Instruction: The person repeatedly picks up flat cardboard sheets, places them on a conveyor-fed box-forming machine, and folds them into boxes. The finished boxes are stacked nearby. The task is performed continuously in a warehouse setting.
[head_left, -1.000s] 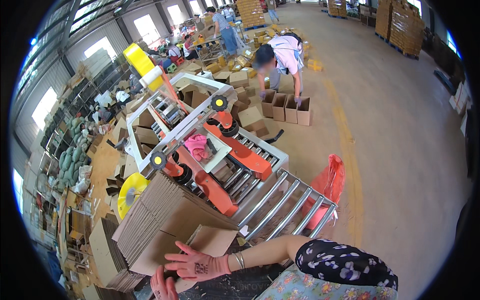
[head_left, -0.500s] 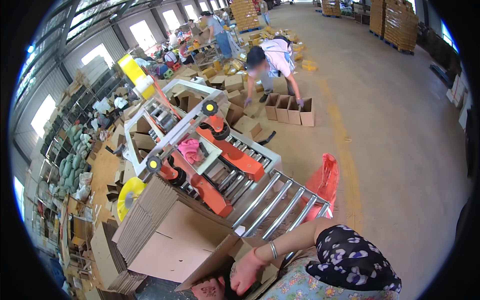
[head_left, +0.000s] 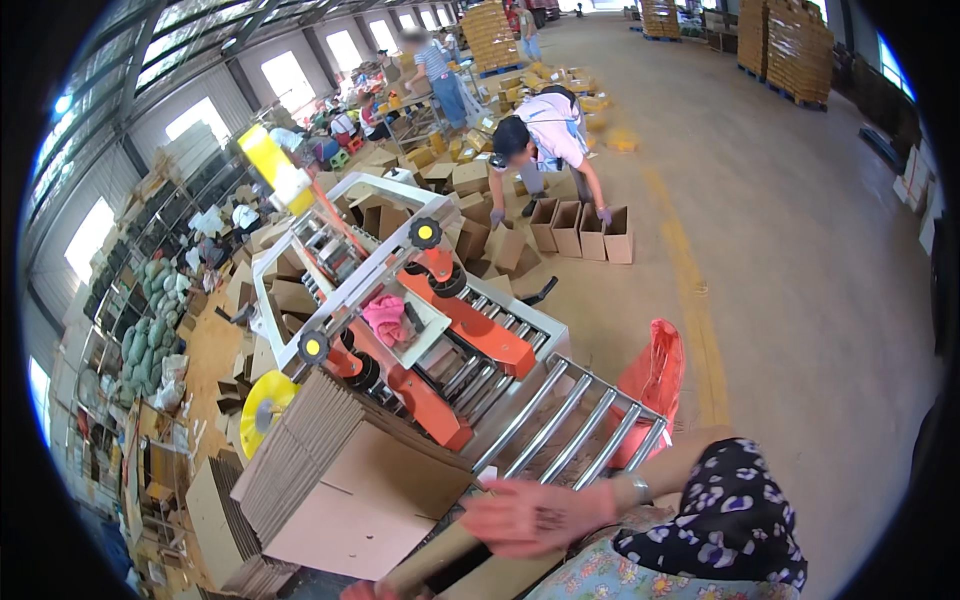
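At the lower edge lies a brown cardboard box (head_left: 436, 556), partly cut off, with a dark gap between its flaps. My right hand (head_left: 540, 517), in a pinkish glove and slightly blurred, reaches leftward over the box with its fingers stretched out. Only a bit of my left hand (head_left: 368, 591) shows at the bottom edge, against the box's left end; its fingers are mostly out of view. Right beside the box leans a thick stack of flat folded cartons (head_left: 365, 490).
A carton-sealing machine with orange guides (head_left: 490, 340) stands ahead, its roller conveyor (head_left: 570, 420) ending near my right arm. A red sack (head_left: 652, 370) hangs beside the rollers. Beyond, a co-worker (head_left: 545, 130) bends over several open boxes (head_left: 583, 232). More folded cartons (head_left: 222, 515) stand left.
My right hand has risen out of the box and spread over it. My left hand has moved left and down, toward the lower edge. The box's raised flap has come down.
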